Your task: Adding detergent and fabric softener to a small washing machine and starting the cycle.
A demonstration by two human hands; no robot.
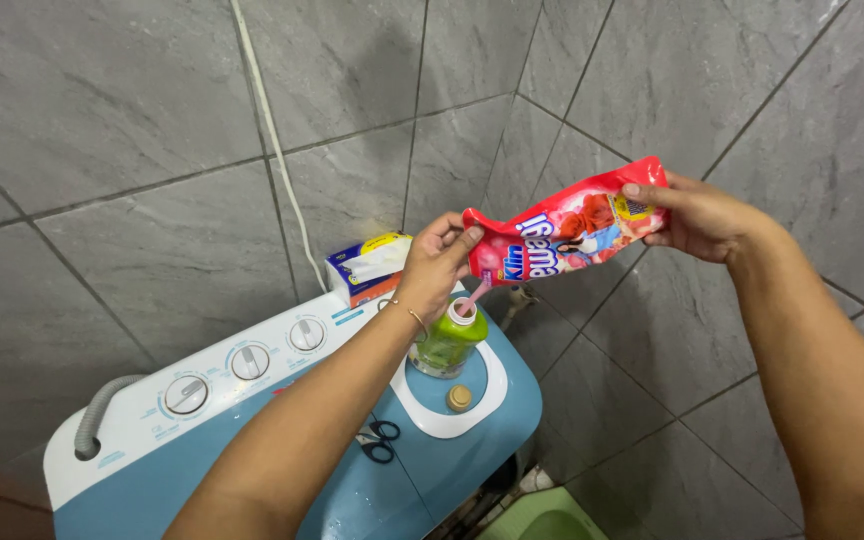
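Red pouch (567,232), between left hand (439,262) and right hand (700,215), above green bottle (449,342)

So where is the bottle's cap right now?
The small brown cap lies on the washing machine's white round lid, just in front of the green bottle, right of the scissors.

Left hand (437,262) and right hand (697,215) tilt a red pouch (567,232), pouring pink liquid into a green bottle (449,343) on the washing machine (252,440); cap (460,398) at 6 o'clock of it.

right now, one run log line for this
left hand and right hand: tilt red refill pouch | pink liquid into green bottle | cap off
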